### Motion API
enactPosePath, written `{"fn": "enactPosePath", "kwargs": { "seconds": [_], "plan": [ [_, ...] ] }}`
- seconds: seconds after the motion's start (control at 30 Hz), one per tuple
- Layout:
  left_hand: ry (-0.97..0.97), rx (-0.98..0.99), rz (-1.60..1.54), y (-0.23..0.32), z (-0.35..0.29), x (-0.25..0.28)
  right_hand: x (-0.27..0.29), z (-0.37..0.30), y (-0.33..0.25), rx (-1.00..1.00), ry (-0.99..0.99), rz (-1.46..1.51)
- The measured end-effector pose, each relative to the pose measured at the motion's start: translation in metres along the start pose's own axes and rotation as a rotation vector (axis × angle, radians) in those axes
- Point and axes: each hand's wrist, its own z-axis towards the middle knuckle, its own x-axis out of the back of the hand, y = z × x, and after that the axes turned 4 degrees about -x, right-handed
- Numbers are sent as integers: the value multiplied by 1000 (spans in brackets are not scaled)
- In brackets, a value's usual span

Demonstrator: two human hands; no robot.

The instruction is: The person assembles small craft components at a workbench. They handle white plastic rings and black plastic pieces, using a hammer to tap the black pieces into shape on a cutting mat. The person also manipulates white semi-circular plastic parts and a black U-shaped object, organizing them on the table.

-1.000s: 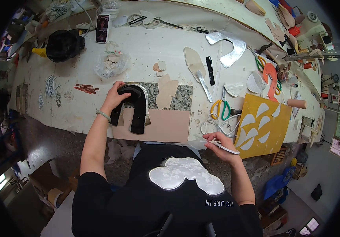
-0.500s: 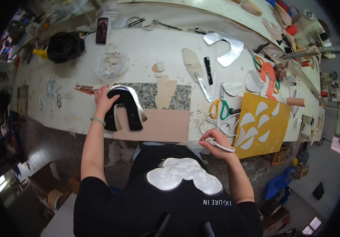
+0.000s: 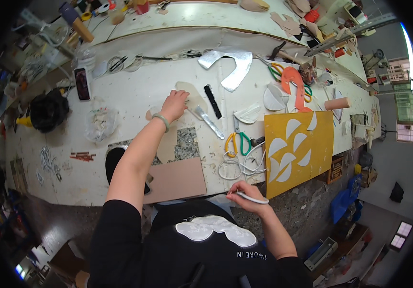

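Observation:
My left hand [image 3: 174, 104] reaches far across the white workbench [image 3: 134, 86] and rests on a beige sole-shaped pattern piece [image 3: 193, 95]. A black U-shaped shoe piece [image 3: 114, 161] lies near the front edge, partly hidden under my left forearm, beside a brown cardboard sheet [image 3: 177, 180]. My right hand [image 3: 247, 196] stays at the front edge of the bench, fingers closed on a thin white pen-like tool [image 3: 253, 198].
A silver U-shaped piece [image 3: 228, 65], a black bar [image 3: 212, 101], a metal blade [image 3: 209, 122], green-handled scissors [image 3: 237, 141], white cord [image 3: 237, 168], and a yellow board with white cutouts [image 3: 298, 151] lie right of my left hand. A phone [image 3: 82, 83] and black bundle [image 3: 48, 110] sit at left.
My left hand let go of the black U-shaped piece near the front edge and reached forward to the beige pattern piece. The right hand has stayed at the bench edge with the white tool.

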Motion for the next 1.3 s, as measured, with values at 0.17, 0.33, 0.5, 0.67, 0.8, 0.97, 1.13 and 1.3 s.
{"fn": "enactPosePath", "kwargs": {
  "seconds": [0.17,0.33,0.5,0.67,0.8,0.97,1.13,1.3],
  "plan": [
    [-311,-310,251,14,60,1,-9,-8,29,-89,67,159],
    [-314,-293,399,6,68,15,-9,0,29,-100,41,169],
    [168,-65,162,-2,25,72,0,12,19,13,11,98],
    [416,-86,-309,16,-57,90,8,18,1,49,-7,32],
    [160,-101,-621,62,-143,74,12,13,-13,144,-41,7],
    [252,234,-975,132,-189,79,12,9,-57,392,-296,141],
    [169,141,-1343,165,-208,112,7,35,-137,956,-315,-14],
    [224,144,-1422,185,-226,150,8,46,-181,867,-177,-139]
  ]
}}
